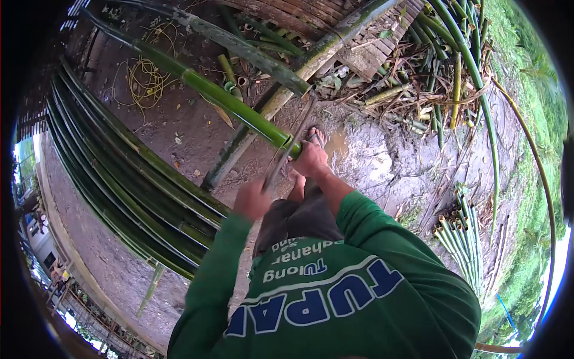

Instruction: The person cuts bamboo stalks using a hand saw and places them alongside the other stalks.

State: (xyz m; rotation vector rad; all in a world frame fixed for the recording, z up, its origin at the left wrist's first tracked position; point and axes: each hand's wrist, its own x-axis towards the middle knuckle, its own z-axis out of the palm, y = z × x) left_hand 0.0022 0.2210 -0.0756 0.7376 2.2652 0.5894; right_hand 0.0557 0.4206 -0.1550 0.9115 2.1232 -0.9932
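Observation:
A thick green bamboo pole (230, 105) slants from the upper left down to the middle of the view. My right hand (312, 159) is closed round its near end. In my left hand (252, 200), blurred by motion, is the lower end of a long, thin tool (304, 119) that looks like a saw. Its blade crosses the pole just beside my right hand, where a dark cut line shows. Below the green pole runs a thicker log (272, 106), and a greyish bamboo pole (251, 55) ends near the blade's far tip.
Long bamboo poles (131, 161) lie side by side at the left. A tangled yellow cord (145, 82) is on the muddy ground, upper left. Cut bamboo and debris (418, 90) fill the upper right; a bundle of thin poles (463, 245) lies at the right. My feet are near a puddle (339, 143).

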